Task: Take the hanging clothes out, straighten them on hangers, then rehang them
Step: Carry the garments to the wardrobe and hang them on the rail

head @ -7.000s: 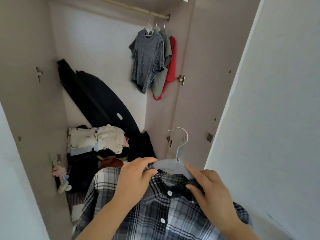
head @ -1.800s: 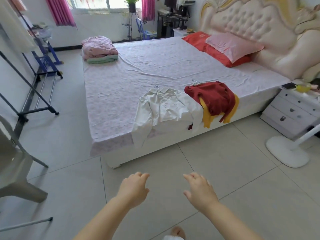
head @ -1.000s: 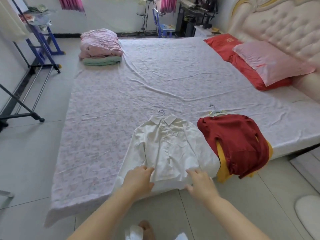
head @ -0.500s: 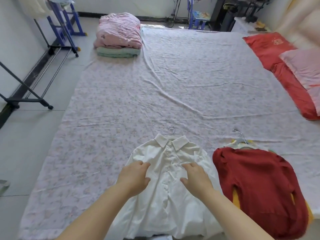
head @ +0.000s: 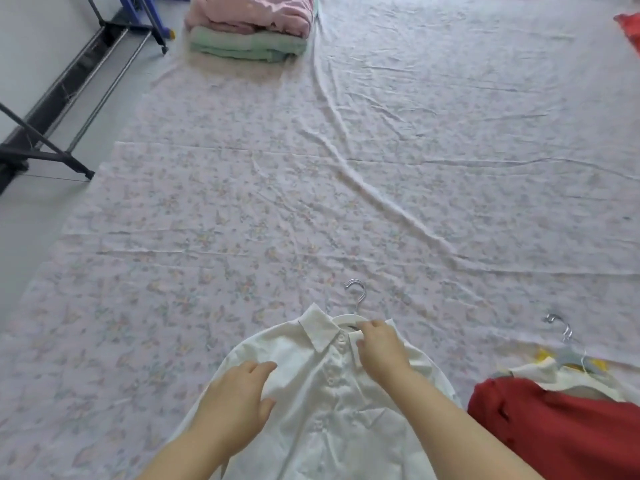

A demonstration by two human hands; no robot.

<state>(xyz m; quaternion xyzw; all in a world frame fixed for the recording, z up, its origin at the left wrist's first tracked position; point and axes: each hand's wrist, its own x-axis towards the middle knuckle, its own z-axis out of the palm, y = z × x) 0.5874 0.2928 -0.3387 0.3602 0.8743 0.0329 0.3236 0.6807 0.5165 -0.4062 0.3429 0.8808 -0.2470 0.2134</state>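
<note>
A white button-up shirt (head: 322, 403) lies flat on the bed on a white hanger (head: 355, 306), whose metal hook points away from me. My right hand (head: 381, 348) pinches the collar at the neck, right beside the hanger. My left hand (head: 239, 396) rests with straight fingers on the shirt's left shoulder area. To the right lies a red garment (head: 554, 424) over a yellow one, on another hanger (head: 562, 344).
The bed sheet (head: 311, 185) is pale with a floral print and long creases. Folded pink and green blankets (head: 249, 26) sit at the far end. A black metal rack (head: 45, 133) stands on the floor to the left.
I turned from the wardrobe and the plaid shirt to the bed. Over the last second both hands reached the white shirt; my right hand moved up to the collar.
</note>
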